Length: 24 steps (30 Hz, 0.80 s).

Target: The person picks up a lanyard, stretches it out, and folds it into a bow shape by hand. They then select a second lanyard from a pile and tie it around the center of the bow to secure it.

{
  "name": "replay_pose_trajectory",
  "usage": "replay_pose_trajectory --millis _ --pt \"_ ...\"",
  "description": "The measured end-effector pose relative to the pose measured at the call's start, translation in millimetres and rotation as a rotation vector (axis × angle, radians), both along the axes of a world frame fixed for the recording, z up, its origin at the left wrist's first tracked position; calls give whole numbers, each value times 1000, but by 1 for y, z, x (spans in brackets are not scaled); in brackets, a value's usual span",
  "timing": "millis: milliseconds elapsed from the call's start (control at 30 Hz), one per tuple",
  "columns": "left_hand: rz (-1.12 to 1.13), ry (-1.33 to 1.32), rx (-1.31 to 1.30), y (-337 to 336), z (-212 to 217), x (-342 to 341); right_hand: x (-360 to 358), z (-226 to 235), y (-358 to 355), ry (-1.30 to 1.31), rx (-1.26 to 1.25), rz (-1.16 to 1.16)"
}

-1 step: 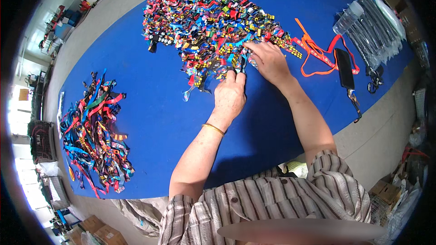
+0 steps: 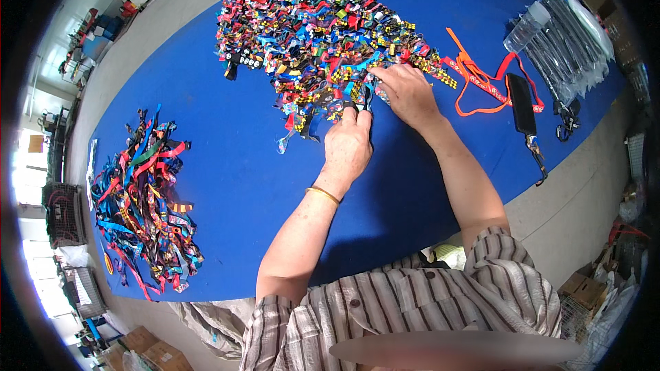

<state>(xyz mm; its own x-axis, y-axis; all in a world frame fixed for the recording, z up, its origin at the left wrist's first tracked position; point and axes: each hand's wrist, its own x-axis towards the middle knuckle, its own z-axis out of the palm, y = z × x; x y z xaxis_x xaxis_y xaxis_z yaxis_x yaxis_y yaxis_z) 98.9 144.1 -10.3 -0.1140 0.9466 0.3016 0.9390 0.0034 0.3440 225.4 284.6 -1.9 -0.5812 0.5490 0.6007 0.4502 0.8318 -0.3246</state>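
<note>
Where glossy ribbon scraps [image 2: 316, 34] tangle, fingers [image 2: 362, 115] pinch.

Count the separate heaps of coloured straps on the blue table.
2: the big heap at the far side, under both hands, and a smaller heap at the table's left end.

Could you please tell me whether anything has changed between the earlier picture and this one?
Nothing has visibly changed. The left hand and right hand rest as before at the near edge of the big pile of colourful ribbon pieces on the blue table, fingers pinching a small piece between them. The smaller ribbon heap and orange lanyard lie unmoved.
</note>
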Motion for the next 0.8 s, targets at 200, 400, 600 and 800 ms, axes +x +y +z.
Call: replay_pose_trajectory --millis 200,400,600,800 --pt "0 5 52 -1 -5 0 -6 -2 -2 -11 52 15" --pt "24 2 81 -1 -5 1 -10 8 -7 15 40 -3" --pt "17 -29 113 1 -2 3 -6 2 -2 23 86 49" --pt "15 -16 110 0 -4 2 -6 0 -2 21 126 84"
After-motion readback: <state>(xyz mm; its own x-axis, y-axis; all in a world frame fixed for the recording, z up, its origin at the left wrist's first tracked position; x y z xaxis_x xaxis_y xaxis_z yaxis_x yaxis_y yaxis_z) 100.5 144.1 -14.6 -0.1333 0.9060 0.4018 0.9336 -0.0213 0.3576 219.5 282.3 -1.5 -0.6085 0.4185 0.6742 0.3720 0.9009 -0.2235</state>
